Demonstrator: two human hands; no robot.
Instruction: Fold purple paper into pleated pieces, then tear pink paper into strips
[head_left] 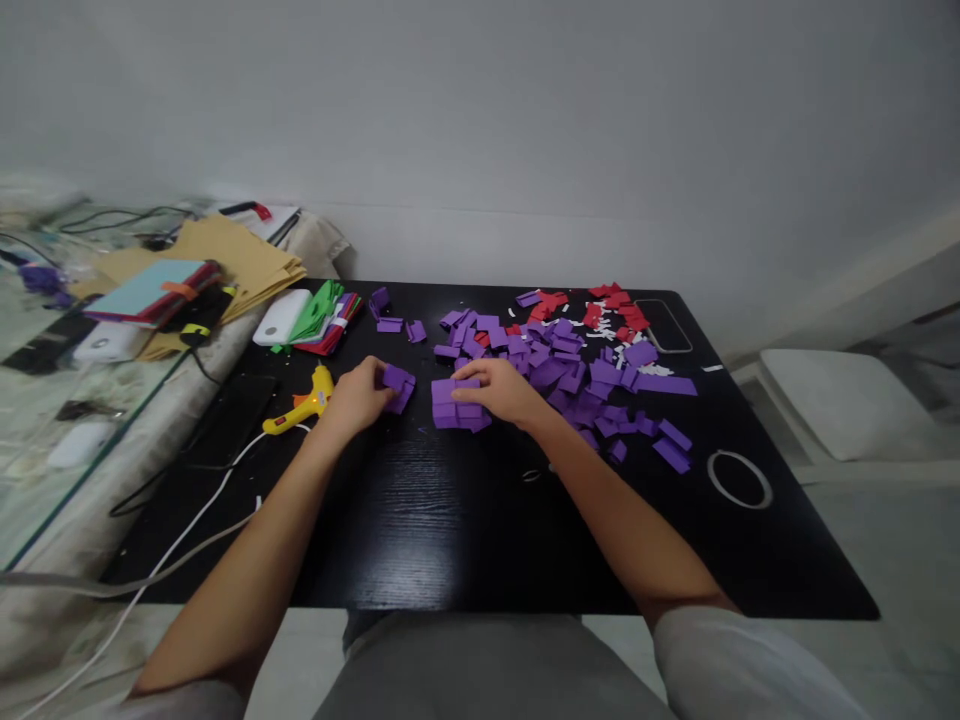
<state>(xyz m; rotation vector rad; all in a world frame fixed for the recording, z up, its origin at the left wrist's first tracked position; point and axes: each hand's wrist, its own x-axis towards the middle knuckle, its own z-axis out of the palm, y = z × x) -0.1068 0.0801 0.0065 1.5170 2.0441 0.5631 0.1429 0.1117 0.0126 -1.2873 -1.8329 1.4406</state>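
Note:
My left hand is closed, its fingertips pinching a small folded purple paper piece just above the black table. Close by on the right, my right hand grips a larger block of joined purple paper pieces, thumb on the near side and fingers over the top. Some of that block is hidden under the fingers. Beyond my right hand spreads a loose heap of folded purple paper pieces. A few more folded purple pieces lie farther back, beyond my left hand.
A yellow glue gun with a white cord lies beside my left forearm. Behind it are green and coloured papers and a white box. Red scraps lie at the back; a tape ring sits right. A cluttered glass table adjoins left.

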